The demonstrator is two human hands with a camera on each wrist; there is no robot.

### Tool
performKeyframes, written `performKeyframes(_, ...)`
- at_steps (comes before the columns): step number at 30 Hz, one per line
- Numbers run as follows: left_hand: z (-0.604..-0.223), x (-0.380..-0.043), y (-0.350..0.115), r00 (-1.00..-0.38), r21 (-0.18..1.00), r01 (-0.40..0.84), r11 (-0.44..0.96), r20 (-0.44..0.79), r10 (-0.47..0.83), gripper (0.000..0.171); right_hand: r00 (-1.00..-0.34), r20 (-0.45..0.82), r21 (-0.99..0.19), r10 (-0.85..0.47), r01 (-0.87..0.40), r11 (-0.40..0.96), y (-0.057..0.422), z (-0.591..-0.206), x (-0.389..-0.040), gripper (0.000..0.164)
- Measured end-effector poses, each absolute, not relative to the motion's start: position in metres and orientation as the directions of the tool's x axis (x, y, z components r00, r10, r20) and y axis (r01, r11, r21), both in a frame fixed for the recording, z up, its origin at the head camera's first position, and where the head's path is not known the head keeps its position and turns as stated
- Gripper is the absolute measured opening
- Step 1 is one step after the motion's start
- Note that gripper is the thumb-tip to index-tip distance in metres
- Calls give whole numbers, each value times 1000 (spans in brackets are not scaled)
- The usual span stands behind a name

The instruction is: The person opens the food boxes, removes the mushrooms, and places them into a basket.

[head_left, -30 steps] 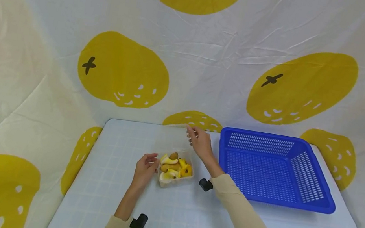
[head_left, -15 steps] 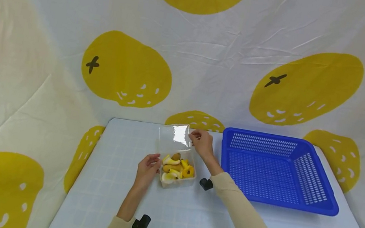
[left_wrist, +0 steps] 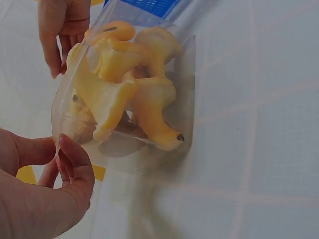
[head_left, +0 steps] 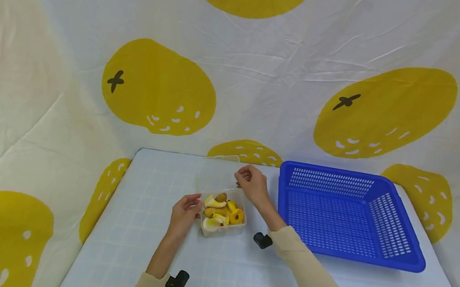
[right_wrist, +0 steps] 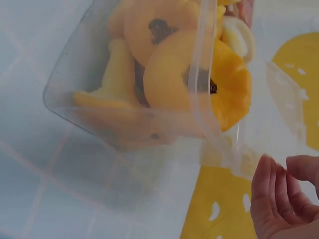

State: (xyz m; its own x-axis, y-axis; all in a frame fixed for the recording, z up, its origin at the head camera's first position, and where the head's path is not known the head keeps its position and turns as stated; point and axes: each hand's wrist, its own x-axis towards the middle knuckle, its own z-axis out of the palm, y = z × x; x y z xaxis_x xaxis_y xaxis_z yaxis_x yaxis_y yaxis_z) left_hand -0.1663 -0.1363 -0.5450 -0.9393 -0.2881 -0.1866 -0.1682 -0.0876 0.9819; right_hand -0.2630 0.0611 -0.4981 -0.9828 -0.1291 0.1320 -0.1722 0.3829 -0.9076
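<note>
A clear plastic box [head_left: 222,232] with its hinged lid [head_left: 226,157] folded back stands on the table. Yellow and brownish mushrooms [left_wrist: 117,79] fill it, some with dark spots. My left hand [head_left: 185,213] is at the box's left side; in the left wrist view its thumb and fingers pinch the box's rim. Beyond the box's right back corner is my right hand [head_left: 253,183], beside the lid. The right wrist view shows its thumb apart from its bent fingers [right_wrist: 279,189], nothing between them, fingertips close to the lid's edge.
A blue perforated plastic basket [head_left: 347,257] stands to the right of the box, with bare mesh showing inside. The table [head_left: 151,181] has a pale checked cover. White cloth with large yellow fruit prints [head_left: 157,87] hangs behind and at the sides.
Over the last second the lid swings back, flattens and catches bright glare, then tilts again so the glare is gone. My right hand comes off its edge, slightly nearer. My left hand stays on the box.
</note>
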Motion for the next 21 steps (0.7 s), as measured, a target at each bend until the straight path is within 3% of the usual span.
performKeyframes(9, -543, -167, -136, -932, 974, -188, -123, -217, -291, 34, -940, 211, -858, -270, -310, 410, 56, -500, -244, 7)
performKeyframes(21, -526, -166, -137, -941, 972, -215, -92, -231, -245, 34, -833, 242, -785, -498, -470, 404, 48, -516, -226, 11)
